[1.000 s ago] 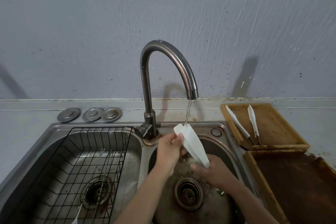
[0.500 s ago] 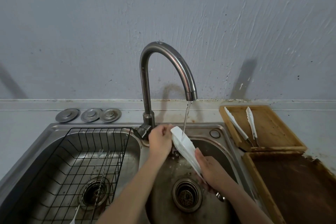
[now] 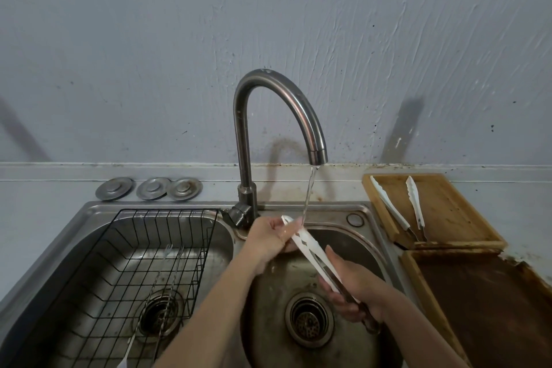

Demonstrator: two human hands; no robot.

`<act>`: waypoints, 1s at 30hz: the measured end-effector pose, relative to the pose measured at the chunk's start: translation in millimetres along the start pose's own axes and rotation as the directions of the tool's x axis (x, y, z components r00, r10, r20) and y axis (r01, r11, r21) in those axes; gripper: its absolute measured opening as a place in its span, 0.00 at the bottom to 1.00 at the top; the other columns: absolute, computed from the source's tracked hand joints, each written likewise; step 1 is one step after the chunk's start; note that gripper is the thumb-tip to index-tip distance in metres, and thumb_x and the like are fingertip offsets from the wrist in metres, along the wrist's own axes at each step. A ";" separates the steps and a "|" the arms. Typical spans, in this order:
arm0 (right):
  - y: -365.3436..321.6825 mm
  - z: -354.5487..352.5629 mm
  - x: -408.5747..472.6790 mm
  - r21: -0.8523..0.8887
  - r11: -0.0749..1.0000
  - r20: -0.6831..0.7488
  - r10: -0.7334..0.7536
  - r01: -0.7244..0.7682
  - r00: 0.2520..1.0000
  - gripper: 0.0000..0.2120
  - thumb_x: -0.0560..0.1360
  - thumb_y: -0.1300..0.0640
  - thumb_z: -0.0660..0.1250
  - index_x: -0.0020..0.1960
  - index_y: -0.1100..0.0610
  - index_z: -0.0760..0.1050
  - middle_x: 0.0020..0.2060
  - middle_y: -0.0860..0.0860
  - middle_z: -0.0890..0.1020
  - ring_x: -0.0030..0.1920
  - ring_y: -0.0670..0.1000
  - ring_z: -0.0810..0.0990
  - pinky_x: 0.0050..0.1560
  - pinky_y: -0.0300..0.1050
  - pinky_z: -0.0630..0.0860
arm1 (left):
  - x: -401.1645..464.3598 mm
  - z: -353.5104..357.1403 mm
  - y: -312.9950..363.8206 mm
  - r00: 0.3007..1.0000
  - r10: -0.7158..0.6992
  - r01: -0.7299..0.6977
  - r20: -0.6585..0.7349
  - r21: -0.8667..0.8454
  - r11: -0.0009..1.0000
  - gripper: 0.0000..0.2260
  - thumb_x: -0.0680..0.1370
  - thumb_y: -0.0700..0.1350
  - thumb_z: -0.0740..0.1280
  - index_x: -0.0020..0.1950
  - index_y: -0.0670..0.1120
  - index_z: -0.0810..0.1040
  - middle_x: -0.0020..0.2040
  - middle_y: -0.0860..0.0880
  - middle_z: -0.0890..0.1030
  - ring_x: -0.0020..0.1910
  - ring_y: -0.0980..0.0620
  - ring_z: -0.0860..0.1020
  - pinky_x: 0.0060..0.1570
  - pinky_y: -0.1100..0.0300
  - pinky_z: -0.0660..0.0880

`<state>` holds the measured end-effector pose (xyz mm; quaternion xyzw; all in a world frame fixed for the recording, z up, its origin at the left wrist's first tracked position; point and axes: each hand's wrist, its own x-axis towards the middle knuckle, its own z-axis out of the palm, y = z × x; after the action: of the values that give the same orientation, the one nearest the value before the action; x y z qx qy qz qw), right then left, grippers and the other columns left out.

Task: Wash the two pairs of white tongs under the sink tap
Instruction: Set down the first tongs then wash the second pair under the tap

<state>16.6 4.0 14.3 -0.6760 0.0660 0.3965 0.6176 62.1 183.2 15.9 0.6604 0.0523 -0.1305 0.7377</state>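
While the tap [image 3: 280,116] runs, my left hand [image 3: 268,240] pinches the tips and my right hand [image 3: 355,290] grips the handle of one pair of tongs [image 3: 310,251] under the stream. The second pair [image 3: 400,207] lies on the wooden tray [image 3: 448,212] at three o'clock, seemingly unwashed, so I judge I'm about halfway.

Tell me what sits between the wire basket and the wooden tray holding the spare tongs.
Head view: the tap and right basin, where both hands hold tongs under the water.

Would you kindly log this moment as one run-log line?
step: rinsing first tongs | tap: running | left hand: tips | right hand: handle | second tongs: wooden tray
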 end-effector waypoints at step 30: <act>-57.5 36.1 -5.6 -0.662 0.517 -0.215 -0.824 0.543 0.524 0.16 0.75 0.51 0.64 0.59 0.59 0.73 0.29 0.50 0.83 0.28 0.43 0.81 0.34 0.33 0.78 | -5.8 31.5 -49.2 0.740 -0.672 0.373 0.029 -0.850 0.373 0.14 0.80 0.40 0.56 0.43 0.32 0.74 0.24 0.39 0.77 0.15 0.48 0.75 0.14 0.62 0.73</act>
<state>29.8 46.9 65.6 -0.8585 -0.1679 -0.0845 0.4771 40.7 148.2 -26.0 0.2031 0.4353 -0.2112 0.8513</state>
